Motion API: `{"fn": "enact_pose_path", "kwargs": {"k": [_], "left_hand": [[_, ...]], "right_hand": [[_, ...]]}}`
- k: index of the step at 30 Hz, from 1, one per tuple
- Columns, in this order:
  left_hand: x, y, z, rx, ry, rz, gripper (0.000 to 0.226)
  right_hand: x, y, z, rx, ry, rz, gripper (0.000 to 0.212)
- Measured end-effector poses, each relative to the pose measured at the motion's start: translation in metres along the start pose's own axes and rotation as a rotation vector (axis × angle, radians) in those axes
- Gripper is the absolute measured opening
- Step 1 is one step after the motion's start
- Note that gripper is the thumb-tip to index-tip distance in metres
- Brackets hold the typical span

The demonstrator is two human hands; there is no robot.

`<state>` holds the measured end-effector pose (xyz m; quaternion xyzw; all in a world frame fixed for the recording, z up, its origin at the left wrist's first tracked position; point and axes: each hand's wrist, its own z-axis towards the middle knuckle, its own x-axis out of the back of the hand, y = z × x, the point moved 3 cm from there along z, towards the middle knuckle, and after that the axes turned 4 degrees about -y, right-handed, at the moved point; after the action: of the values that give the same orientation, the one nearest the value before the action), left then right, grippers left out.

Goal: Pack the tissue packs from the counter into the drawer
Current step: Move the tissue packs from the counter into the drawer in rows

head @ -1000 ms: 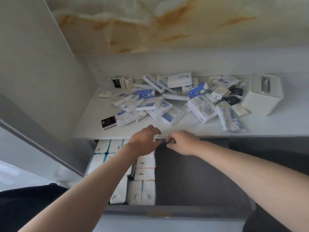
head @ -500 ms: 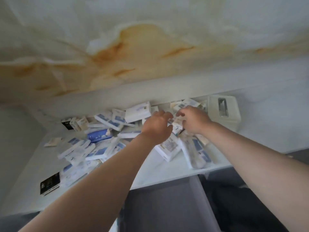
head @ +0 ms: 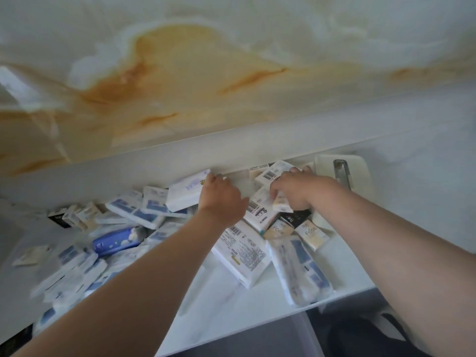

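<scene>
Far back on the worktop (head: 219,300), by the wall, both hands are among the tissue packs (head: 139,212). My left hand (head: 221,199) touches the right end of a large white pack (head: 184,193), whose long axis runs leftward away from it; whether I grip it I cannot tell. My right hand (head: 298,191) curls round a small pack (head: 282,204) just beneath it. Most packs lie left, nearer my left arm

White tissue box (head: 360,176) with a metal slot (head: 341,173) at the worktop's (head: 219,295) far edge, right side, cream marble wall (head: 180,73) veined orange behind
</scene>
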<state>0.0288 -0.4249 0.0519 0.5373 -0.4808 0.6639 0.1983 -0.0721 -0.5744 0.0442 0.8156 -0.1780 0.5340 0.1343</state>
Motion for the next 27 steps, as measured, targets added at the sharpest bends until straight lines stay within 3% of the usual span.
{"fn": "enact_pose_path", "kwargs": {"k": [2, 5, 8, 11, 15, 19, 22, 24, 27], "left_hand": [[0.005, 0.015, 0.008, -0.053, -0.017, -0.058, 0.061], [0.0, 0.04, 0.019, -0.101, -0.175, -0.177, 0.083], [-0.012, 0.049, 0.023, -0.07, -0.284, -0.209, 0.092], [-0.008, 0.036, 0.027, -0.065, -0.184, -0.252, 0.076], [0.009, 0.0, 0.031, 0.005, -0.092, -0.378, 0.095], [0.016, -0.035, 0.026, 0.133, -0.005, -0.568, 0.092], [0.009, -0.047, 0.016, 0.178, 0.015, -0.581, 0.085], [0.001, -0.052, 0.011, 0.193, 0.06, -0.529, 0.085], [-0.006, -0.055, 0.008, 0.187, 0.129, -0.44, 0.087]], "right_hand": [[0.001, 0.005, -0.001, -0.021, 0.021, 0.047, 0.054], [0.002, 0.008, 0.001, -0.052, 0.19, 0.016, 0.046], [-0.003, 0.013, 0.009, -0.108, 0.25, 0.071, 0.051], [-0.004, 0.02, 0.02, -0.147, 0.294, 0.113, 0.054], [0.0, 0.025, 0.035, -0.185, 0.325, 0.202, 0.053], [-0.009, 0.013, 0.046, -0.241, 0.177, 0.206, 0.082], [-0.02, 0.004, 0.051, -0.309, 0.082, 0.14, 0.096], [-0.023, -0.002, 0.053, -0.33, 0.086, 0.151, 0.093], [-0.02, -0.013, 0.053, -0.289, 0.16, 0.232, 0.069]]}}
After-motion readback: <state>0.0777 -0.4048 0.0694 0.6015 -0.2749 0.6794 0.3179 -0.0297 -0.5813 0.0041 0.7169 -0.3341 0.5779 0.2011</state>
